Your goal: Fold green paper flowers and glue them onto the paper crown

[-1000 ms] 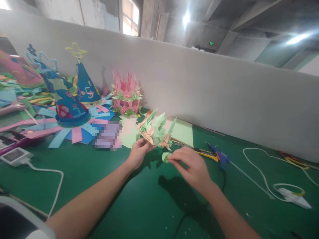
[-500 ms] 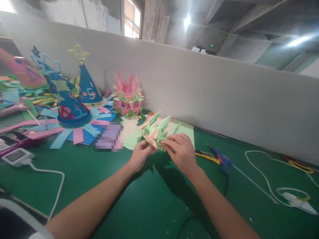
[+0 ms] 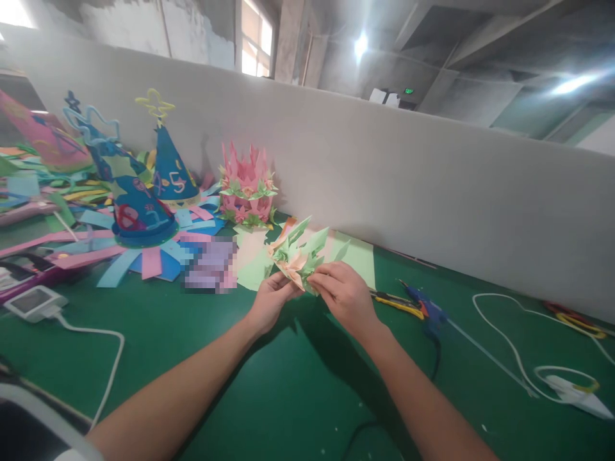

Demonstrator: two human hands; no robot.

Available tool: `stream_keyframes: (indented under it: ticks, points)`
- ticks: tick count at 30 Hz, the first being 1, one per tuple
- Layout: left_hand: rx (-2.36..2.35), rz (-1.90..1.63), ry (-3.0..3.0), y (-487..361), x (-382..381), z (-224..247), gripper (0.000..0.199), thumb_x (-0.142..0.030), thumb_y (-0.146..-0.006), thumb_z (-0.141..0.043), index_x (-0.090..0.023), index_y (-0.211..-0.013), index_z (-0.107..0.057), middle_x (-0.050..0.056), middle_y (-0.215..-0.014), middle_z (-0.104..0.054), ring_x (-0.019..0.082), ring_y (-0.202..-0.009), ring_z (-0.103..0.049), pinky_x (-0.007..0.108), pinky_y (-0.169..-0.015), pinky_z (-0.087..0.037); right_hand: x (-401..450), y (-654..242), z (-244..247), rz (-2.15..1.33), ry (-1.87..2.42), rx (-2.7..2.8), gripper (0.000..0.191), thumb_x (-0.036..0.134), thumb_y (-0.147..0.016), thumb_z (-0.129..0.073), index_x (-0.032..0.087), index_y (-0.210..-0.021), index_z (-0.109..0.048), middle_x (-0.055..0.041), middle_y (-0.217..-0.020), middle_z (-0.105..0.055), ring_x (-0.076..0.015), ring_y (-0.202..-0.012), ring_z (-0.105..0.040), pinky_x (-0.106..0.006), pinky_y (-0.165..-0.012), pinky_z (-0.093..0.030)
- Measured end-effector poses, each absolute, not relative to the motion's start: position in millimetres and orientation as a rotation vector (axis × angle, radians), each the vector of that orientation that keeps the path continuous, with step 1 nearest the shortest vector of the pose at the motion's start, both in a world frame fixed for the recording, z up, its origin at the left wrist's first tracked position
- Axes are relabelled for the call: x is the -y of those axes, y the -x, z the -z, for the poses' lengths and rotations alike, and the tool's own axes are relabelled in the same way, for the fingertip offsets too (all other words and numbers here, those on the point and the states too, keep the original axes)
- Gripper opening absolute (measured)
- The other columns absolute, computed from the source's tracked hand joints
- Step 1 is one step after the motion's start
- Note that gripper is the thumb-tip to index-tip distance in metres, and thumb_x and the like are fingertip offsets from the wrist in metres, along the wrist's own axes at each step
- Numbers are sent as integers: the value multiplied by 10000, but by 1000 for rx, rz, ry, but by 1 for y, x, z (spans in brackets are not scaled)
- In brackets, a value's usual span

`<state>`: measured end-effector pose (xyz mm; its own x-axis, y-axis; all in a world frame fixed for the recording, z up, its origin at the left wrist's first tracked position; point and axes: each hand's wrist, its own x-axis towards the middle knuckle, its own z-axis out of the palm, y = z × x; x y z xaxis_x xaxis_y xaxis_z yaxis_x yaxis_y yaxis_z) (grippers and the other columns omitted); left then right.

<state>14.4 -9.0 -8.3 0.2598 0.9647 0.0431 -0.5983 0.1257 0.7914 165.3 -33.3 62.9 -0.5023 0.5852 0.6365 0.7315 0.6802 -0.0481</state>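
A folded paper piece (image 3: 294, 256) in pale orange and green, with pointed green leaves, is held above the green table (image 3: 288, 397). My left hand (image 3: 269, 299) pinches its lower left edge. The fingers of my right hand (image 3: 343, 294) are closed on its right end, at a green leaf; the fingertips partly hide that spot. Behind it, sheets of light green paper (image 3: 358, 256) lie flat. A finished-looking pink paper crown (image 3: 247, 186) with green leaves stands behind and to the left.
Blue cone hats (image 3: 141, 208) and paper strips fill the left. A yellow cutter (image 3: 398, 303), a blue glue gun (image 3: 430, 310) and a white cable (image 3: 504, 330) lie at the right. A white partition (image 3: 423, 186) runs along the back.
My right hand has shifted slightly down and left along the paper piece. My left hand keeps its hold, almost unmoved.
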Motion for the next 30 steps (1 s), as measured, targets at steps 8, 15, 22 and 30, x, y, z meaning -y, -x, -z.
stream_keyframes:
  ticks: [8,15,22,30]
  points:
    - [-565,-1229,-797,-15,9,8,259,-273,-647,-736,-186,-888,-692,38,-908,-709,157,-830,-640,295,-825,-472,32,-165,-61,309,1012,2270,167,152,-876,-464,175,-833,-623,-63,-818,-628,-178,-775,-531,-315,-717,-436]
    - [-534,-1234,-790,-14,10,6,271,-255,-652,-733,-176,-907,-686,50,-924,-705,167,-851,-638,310,-841,-467,30,-163,-57,275,1029,2203,157,167,-872,-478,177,-833,-630,-64,-823,-654,-181,-779,-553,-324,-728,-445]
    - [-540,-1238,-801,-14,11,5,340,-224,-624,-751,-169,-949,-668,63,-951,-699,183,-918,-624,311,-870,-449,32,-158,-57,229,1053,2155,136,171,-860,-505,178,-822,-635,-53,-807,-666,-177,-764,-565,-321,-718,-443]
    - [-579,-1245,-796,-15,11,4,347,-237,-587,-767,-156,-909,-667,73,-945,-701,196,-914,-629,315,-866,-446,31,-156,-54,233,1056,2161,164,177,-874,-479,182,-823,-634,-54,-800,-662,-181,-763,-557,-325,-720,-442]
